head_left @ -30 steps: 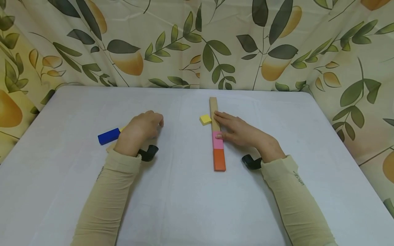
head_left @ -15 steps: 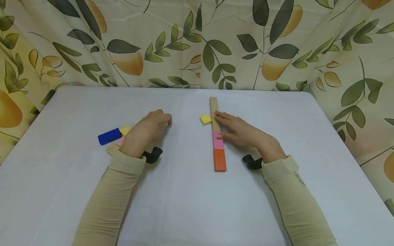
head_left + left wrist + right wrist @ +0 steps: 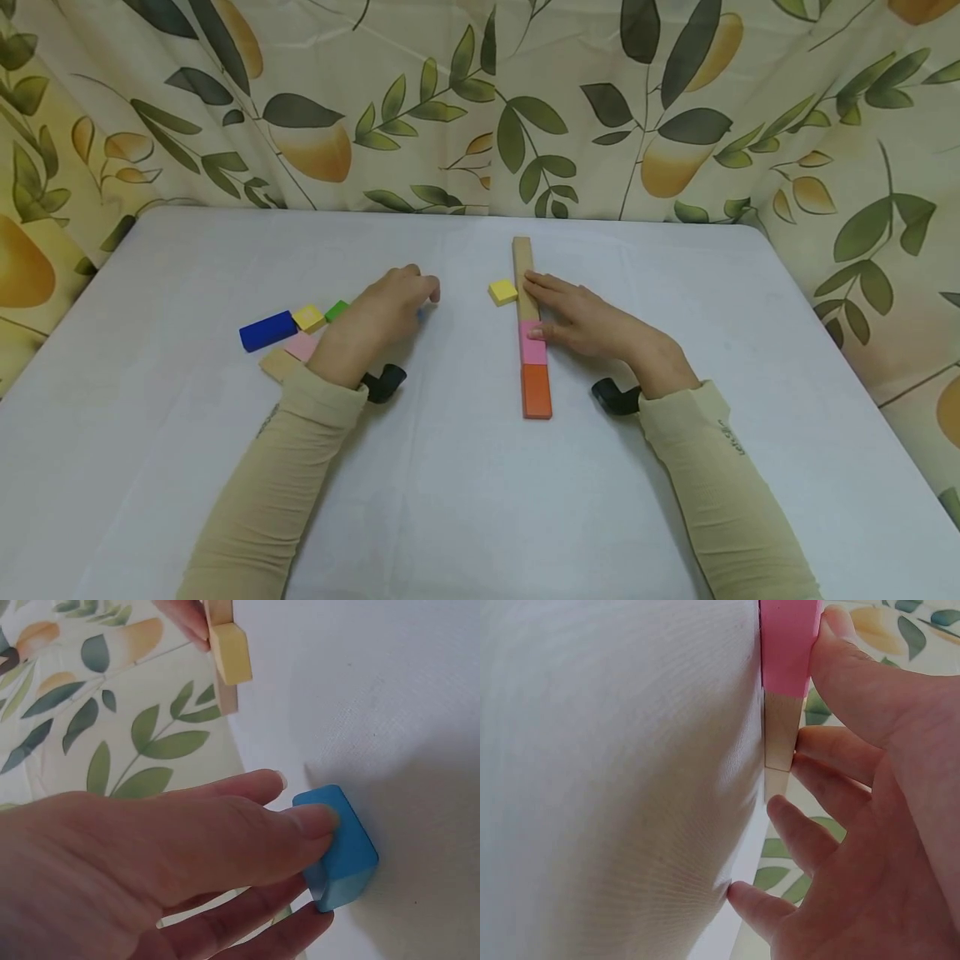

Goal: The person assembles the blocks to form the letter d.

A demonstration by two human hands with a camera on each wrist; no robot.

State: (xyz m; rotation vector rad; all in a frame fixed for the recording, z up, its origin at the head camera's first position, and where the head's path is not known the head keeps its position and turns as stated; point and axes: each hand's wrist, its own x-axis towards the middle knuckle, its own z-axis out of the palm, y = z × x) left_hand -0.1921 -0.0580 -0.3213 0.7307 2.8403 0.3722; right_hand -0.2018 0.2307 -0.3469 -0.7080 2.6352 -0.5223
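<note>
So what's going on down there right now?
A person's left hand pinches a light blue block, held apart from the row of blocks in wood tone, pink and orange. The right hand touches that row from its right side. A yellow block sits at its left; farther left lie more loose blocks.

From the head view I saw only a sliver of the blue block (image 3: 346, 847) past the left hand (image 3: 381, 318) and couldn't read the lettering (image 3: 731, 436) on the right sleeve (image 3: 731, 492).
</note>
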